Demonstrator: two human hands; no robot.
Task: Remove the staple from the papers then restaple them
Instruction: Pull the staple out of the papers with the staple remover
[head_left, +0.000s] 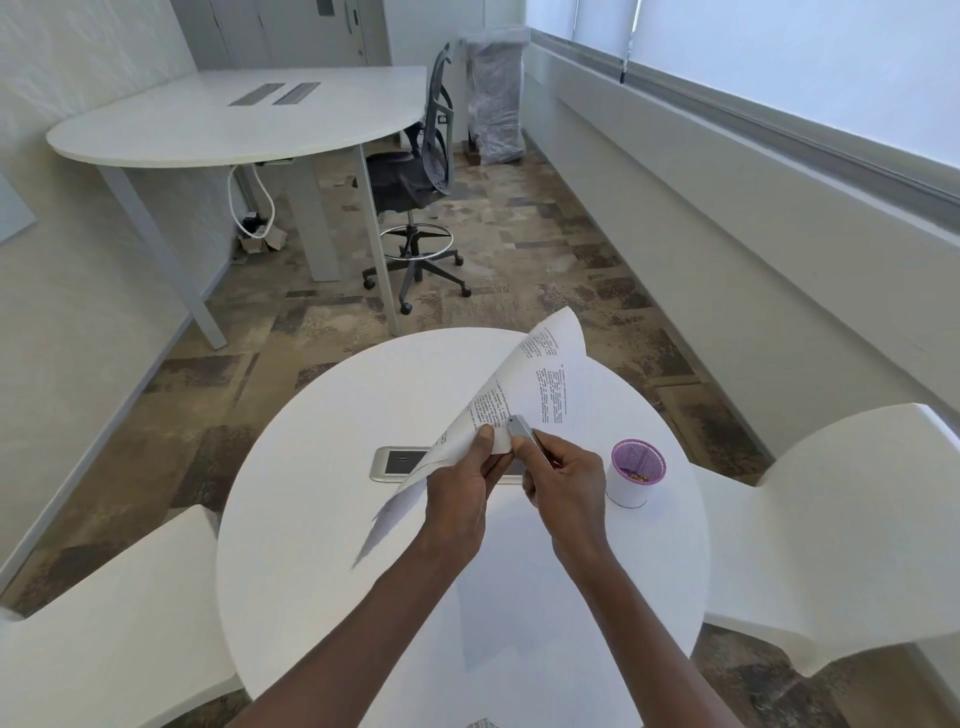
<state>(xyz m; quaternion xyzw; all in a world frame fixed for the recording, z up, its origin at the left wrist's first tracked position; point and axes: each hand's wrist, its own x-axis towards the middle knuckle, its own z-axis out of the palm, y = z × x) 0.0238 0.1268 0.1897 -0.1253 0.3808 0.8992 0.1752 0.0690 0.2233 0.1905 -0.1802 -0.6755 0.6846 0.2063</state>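
Printed white papers (524, 384) are held up above the round white table (322, 571), curled so their corner points toward me. My left hand (462, 488) pinches that corner between thumb and fingers. My right hand (563, 480) grips a small silver stapler (521, 428), whose front end touches the paper corner right beside my left thumb. The staple itself is too small to see.
A white cup with a purple inside (635, 470) holding small golden bits stands right of my hands. A grey power outlet panel (397, 462) is set in the tabletop under the papers. White chairs stand at left (104, 623) and right (831, 530).
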